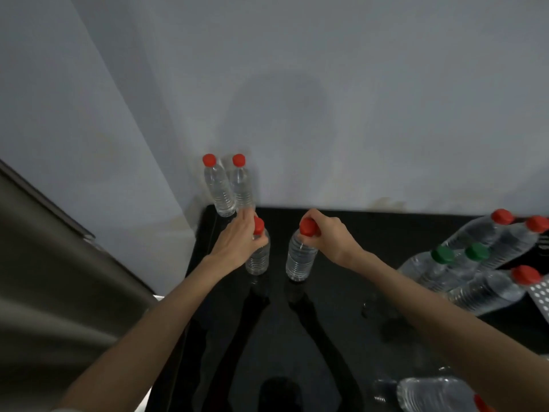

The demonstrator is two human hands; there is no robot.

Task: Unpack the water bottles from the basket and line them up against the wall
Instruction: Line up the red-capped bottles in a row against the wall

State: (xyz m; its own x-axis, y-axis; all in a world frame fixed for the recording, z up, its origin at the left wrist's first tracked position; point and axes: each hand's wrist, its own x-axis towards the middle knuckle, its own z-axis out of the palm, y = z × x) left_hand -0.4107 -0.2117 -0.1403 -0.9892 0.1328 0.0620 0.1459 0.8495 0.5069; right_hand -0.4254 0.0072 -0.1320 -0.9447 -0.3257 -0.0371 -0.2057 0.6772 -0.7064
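Two clear water bottles with red caps (221,188) (243,185) stand side by side against the white wall (326,114) at the back left of the black table (297,337). My left hand (237,242) grips the neck of a third red-capped bottle (258,260), upright on the table. My right hand (326,236) holds the cap of a fourth red-capped bottle (300,260), also upright. The basket (540,295) at the right edge shows a white perforated wall, with several bottles in it, red-capped (487,289) and green-capped (439,263).
Another clear bottle (439,394) lies at the bottom right corner. A grey surface (59,278) runs along the left of the table. The glossy table reflects my arms.
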